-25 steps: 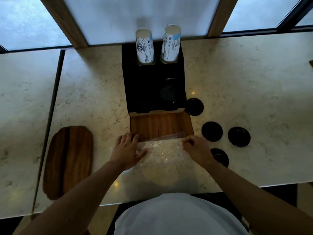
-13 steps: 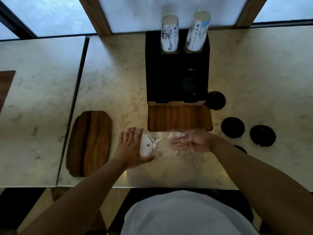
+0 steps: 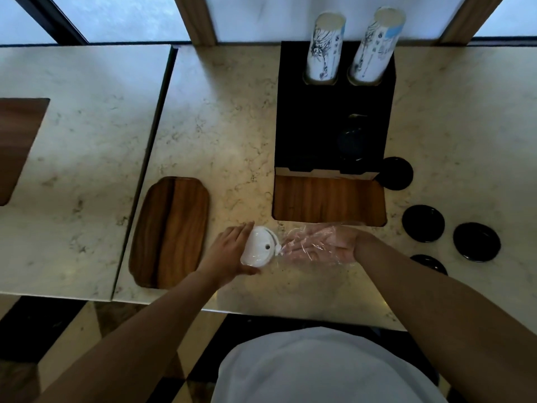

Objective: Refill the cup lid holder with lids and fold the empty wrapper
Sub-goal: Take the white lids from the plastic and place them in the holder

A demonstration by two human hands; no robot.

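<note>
On the pale marble counter (image 3: 226,117), the left hand (image 3: 229,253) cups a white lid (image 3: 259,250) at the near edge. Just right, the right hand (image 3: 322,242) lies flat, fingers spread, inside the clear wrapper (image 3: 316,258), near the black lid holder (image 3: 334,112).

Arms: both bare from wrist to as far up as the frame shows; no sleeves in sight.
Left hand (image 3: 229,254): bare, no glove, no ring or watch visible.
Right hand (image 3: 322,242): seen through clear crinkled plastic; wrist bare, no watch or band.
Torso: a plain white top (image 3: 319,370) fills the bottom centre, smooth, with no print, buttons or seams to make out.
</note>
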